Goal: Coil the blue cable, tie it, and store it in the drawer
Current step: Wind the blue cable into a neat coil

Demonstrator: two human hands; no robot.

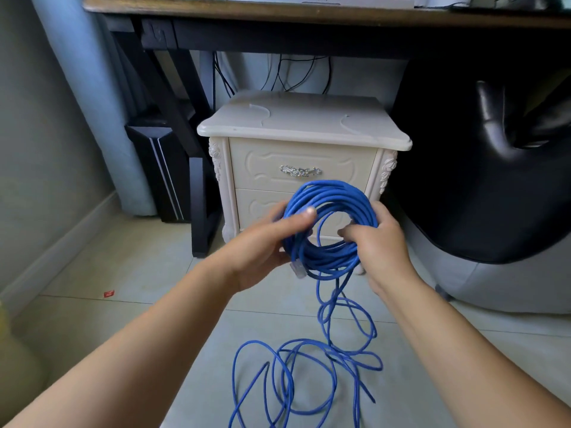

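Observation:
A blue cable is partly wound into a round coil held up in front of a cream nightstand. My left hand grips the coil's left side, thumb across the strands. My right hand grips the right side, fingers through the loop. A clear plug dangles under the coil. The rest of the cable hangs down and lies in loose tangled loops on the floor tiles. The nightstand's top drawer with a silver handle is closed. Two white zip ties lie on the nightstand top.
A dark wooden desk stands over the nightstand, with black cables behind. A black computer tower sits at the left by a desk leg. A black and grey beanbag chair fills the right. A small red scrap lies on the tiles.

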